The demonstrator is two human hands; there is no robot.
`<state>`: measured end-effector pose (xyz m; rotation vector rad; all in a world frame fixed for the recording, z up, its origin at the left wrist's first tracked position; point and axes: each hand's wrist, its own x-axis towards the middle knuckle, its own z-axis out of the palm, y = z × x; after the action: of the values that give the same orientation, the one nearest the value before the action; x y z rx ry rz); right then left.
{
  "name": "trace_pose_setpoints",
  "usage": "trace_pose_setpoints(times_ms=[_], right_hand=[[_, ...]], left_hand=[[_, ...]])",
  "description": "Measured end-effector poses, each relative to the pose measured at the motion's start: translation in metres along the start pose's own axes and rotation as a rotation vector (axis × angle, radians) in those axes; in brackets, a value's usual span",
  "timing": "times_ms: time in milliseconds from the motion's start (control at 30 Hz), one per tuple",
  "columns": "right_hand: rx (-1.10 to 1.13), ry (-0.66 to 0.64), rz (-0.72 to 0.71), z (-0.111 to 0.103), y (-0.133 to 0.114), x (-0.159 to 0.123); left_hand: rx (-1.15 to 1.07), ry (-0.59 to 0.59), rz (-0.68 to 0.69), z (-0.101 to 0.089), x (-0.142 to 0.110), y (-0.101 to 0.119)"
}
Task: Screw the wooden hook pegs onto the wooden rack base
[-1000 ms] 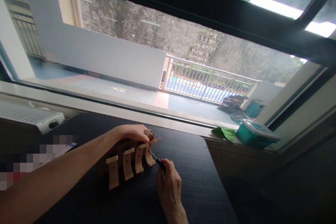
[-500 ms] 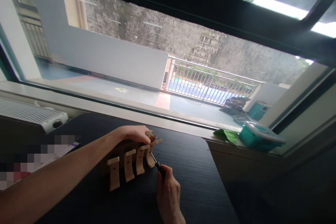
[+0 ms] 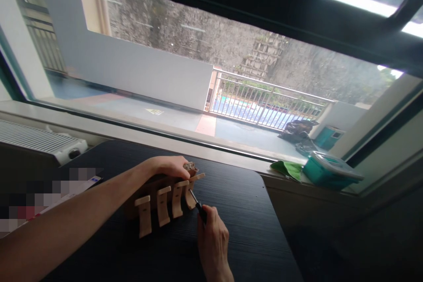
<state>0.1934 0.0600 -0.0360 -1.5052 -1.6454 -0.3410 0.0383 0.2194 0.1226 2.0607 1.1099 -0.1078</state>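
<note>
A wooden rack (image 3: 155,198) with several curved pegs stands on the black table (image 3: 238,216). My left hand (image 3: 168,166) lies over its top far end, fingers curled down on it, holding it steady. My right hand (image 3: 213,240) is closed round the black handle of a small screwdriver (image 3: 197,205). The screwdriver's thin tip points up and left and touches the rightmost peg (image 3: 191,194) near its base.
A wide window runs along the far side with a pale sill (image 3: 231,158). On the sill at right sit a teal plastic box (image 3: 330,172) and a green sheet (image 3: 287,169). A white ribbed radiator (image 3: 39,143) stands at left, with papers (image 3: 76,187) beside it on the table.
The view has shifted slightly. Both hands stay where they were on the rack and screwdriver; the right hand has turned a little at the peg.
</note>
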Motion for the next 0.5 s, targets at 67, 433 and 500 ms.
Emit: trace_pose_setpoints(times_ms=[67,433,500], right_hand=[[0.026,-0.022,0.025,-0.0004,-0.0001,-0.0001],[0.101,-0.133,0.203,-0.0014,-0.0033,-0.0017],[0.066,-0.123,0.147,-0.0036,-0.0035,0.0011]], left_hand=[[-0.004,-0.002,0.004,0.0000,-0.0015,0.0015],[-0.007,0.016,0.008,0.0006,-0.0017,0.0015],[-0.005,0.020,0.010,0.0014,0.0001,-0.0005]])
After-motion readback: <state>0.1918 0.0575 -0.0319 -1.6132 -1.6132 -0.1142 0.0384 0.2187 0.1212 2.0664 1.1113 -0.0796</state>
